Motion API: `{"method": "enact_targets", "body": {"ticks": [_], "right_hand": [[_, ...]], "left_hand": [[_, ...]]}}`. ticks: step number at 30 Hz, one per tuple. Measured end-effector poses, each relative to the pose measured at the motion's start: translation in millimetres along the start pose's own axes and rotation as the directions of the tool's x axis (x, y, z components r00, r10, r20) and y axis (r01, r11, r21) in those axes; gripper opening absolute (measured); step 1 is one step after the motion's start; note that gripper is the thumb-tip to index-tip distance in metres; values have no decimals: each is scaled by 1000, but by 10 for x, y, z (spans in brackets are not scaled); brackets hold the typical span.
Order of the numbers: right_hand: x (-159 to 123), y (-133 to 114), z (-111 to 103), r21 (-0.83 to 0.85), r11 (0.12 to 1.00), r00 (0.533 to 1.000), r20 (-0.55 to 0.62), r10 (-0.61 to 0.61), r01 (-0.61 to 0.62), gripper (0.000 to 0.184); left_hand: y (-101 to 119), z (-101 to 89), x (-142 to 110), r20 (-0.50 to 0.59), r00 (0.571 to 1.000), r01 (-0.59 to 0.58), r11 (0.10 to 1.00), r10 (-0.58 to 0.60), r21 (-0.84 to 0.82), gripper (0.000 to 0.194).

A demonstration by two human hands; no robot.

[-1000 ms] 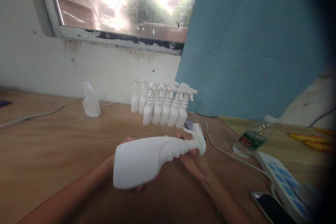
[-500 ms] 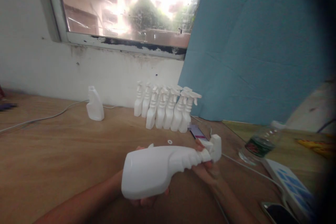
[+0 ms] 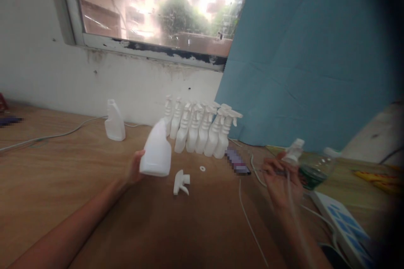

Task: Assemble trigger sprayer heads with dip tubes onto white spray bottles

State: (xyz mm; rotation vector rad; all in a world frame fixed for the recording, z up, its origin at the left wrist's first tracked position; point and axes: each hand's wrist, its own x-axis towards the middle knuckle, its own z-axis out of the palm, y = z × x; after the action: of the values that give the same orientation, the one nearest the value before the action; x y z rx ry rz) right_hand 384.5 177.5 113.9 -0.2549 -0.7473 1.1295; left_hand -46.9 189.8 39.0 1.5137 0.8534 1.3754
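Observation:
My left hand (image 3: pixel 135 167) grips a white spray bottle body (image 3: pixel 156 151) without a head, held upright just above the wooden table (image 3: pixel 63 176). My right hand (image 3: pixel 279 178) is closed on a white trigger spray head (image 3: pixel 293 151) whose thin dip tube hangs down along my wrist. Another trigger head (image 3: pixel 181 181) lies loose on the table between my hands, with a small white ring (image 3: pixel 202 168) beside it.
A row of several finished spray bottles (image 3: pixel 202 130) stands by the wall, with one headless bottle (image 3: pixel 114 121) to their left. A clear water bottle (image 3: pixel 315 168), a power strip (image 3: pixel 342 222), cables (image 3: pixel 249 218) and a blue cloth (image 3: pixel 303 59) fill the right side.
The spray head has come off the bottle. My left hand carried the bottle body left and stood it upright; my right hand moved right with the head and its tube.

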Motion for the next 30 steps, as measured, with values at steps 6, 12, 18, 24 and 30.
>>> {"method": "enact_targets", "body": {"ticks": [6, 12, 18, 24, 30], "right_hand": [[-71, 248, -4, -130, 939, 946, 10, 323, -319, 9], [-248, 546, 140, -26, 805, 804, 32, 594, -593, 12], [-292, 622, 29, -135, 723, 735, -102, 670, -678, 20], [-295, 696, -69, -351, 704, 786, -242, 569, -618, 37], [-349, 719, -3, -609, 645, 886, -282, 368, -461, 44]], "left_hand": [[-257, -356, 322, -532, 813, -37, 934, 234, 354, 101], [-405, -639, 573, -560, 635, 107, 657, 532, 746, 92], [-392, -730, 683, -561, 630, 242, 550, 538, 799, 91], [-356, -746, 704, -585, 628, 388, 446, 513, 807, 91], [-354, -778, 688, -572, 638, 359, 457, 516, 814, 95]]}}
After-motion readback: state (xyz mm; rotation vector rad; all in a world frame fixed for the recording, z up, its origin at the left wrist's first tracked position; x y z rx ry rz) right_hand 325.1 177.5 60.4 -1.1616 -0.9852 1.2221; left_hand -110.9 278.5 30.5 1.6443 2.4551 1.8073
